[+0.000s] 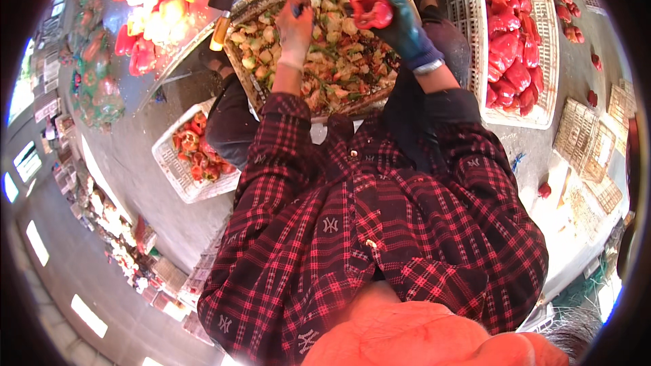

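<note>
The left hand (296, 27), pale-gloved, is clenched around a small dark tool, just above the crate of pepper scraps (325, 61). Right of it, the blue-gloved right hand (400, 24) is grasping a red pepper (369, 0) over the same crate; farther right sits a white basket (546, 47) of red peppers

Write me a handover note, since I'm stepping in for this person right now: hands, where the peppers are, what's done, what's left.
Left hand: light glove, gripping a small tool over the scrap crate.
Right hand: dark glove, holding a red pepper above the same crate.
Done: the scrap crate holds cores and trimmings; the white basket on the right holds red peppers.
Left: the pepper in hand, and seemingly the small basket on the left.
</note>
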Available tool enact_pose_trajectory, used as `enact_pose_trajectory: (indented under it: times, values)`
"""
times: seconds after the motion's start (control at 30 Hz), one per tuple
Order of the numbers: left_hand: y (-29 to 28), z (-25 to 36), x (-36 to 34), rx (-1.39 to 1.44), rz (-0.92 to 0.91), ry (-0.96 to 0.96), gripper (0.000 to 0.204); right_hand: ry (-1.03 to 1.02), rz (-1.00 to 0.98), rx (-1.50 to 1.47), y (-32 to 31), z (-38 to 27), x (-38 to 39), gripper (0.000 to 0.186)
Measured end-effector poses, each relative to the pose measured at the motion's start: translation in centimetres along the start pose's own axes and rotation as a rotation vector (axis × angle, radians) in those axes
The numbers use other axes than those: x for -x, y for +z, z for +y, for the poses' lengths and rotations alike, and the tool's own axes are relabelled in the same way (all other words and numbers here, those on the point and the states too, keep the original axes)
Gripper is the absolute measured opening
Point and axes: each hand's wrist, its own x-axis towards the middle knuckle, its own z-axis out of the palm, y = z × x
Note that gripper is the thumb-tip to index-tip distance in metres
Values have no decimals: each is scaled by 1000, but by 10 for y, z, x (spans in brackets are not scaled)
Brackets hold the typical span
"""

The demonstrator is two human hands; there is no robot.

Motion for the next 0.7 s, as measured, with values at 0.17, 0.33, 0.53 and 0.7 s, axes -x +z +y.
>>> enact_pose_trajectory:
  times: [0.17, 0.33, 0.53, 0.7]
  values:
    - [-14, 36, 36, -249, -273, -31, 49, -434, 184, 598, -21, -98, 55, 40]
    - [-21, 50, 24, -313, -322, 102, 51, -473, 623, 1180, -91, -171, 135, 45]
    - [-35, 98, -64, -960, -9, 327, 34, -445, 777, 1359, -173, -171, 161, 43]
    - [-49, 41, -180, -1519, 309, 404, 27, -450, 439, 987, -46, -133, 69, 37]
